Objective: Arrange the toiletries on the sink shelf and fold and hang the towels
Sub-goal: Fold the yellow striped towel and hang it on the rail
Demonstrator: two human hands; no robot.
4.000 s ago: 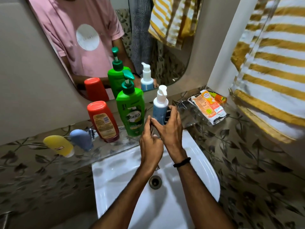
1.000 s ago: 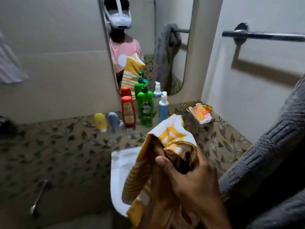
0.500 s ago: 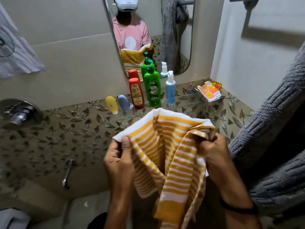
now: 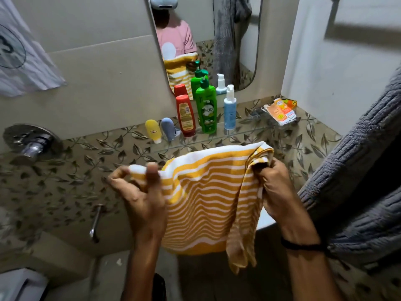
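Note:
A yellow and white striped towel (image 4: 208, 198) hangs spread in front of me, below the glass shelf (image 4: 245, 133). My left hand (image 4: 141, 192) pinches its top left corner and my right hand (image 4: 275, 183) grips the bunched top right corner. On the shelf stand a yellow tube (image 4: 153, 131), a blue-grey tube (image 4: 168, 128), a red bottle (image 4: 185, 115), a green pump bottle (image 4: 206, 109) and a blue pump bottle (image 4: 229, 109). An orange packet (image 4: 280, 111) lies at the shelf's right end. A grey towel (image 4: 355, 181) hangs at the right.
A mirror (image 4: 206, 40) above the shelf reflects the bottles, a person in a pink shirt and a grey towel. A chrome shower valve (image 4: 30, 142) sits on the left wall, with a white cloth (image 4: 19, 59) above it. A strip of the white sink (image 4: 265, 220) shows behind the striped towel.
My hands have moved apart, stretching the striped towel's top edge wider and flatter. Four seconds ago both hands were at the blue pump bottle on the shelf.

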